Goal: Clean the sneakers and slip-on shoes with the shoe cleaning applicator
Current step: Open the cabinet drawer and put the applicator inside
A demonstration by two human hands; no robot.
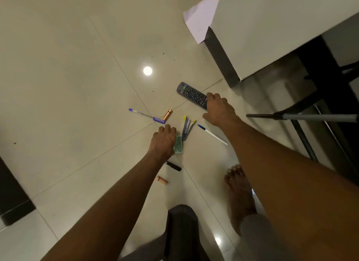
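We look down from head height at a glossy cream tiled floor (77,85), where both our bare arms reach toward a scatter of small things near the middle of the frame. Our left hand (163,140) lies knuckles up with its fingers curled over the left edge of a small green comb-like block (178,147); whether it actually grips the block we cannot tell. Our right hand (220,110), right of centre, has its fingers bent down onto the near end of a black remote control (191,95), touching it, though a firm grip is not plain. Between the hands sits a blue and yellow stapler (186,128), just beside the green block. A purple pen (147,116) and a copper-coloured tube (167,114) lie just above the left hand, a white pen with a blue cap (212,134) lies under the right forearm, and a black marker (173,166) and a second copper tube (162,180) lie below the left wrist. A bare foot (239,194) rests on the floor at lower right. A white cabinet (272,27) fills the upper right, with a sheet of paper (198,19) beside it. No sneakers, slip-on shoes or shoe cleaning applicator show anywhere in view.
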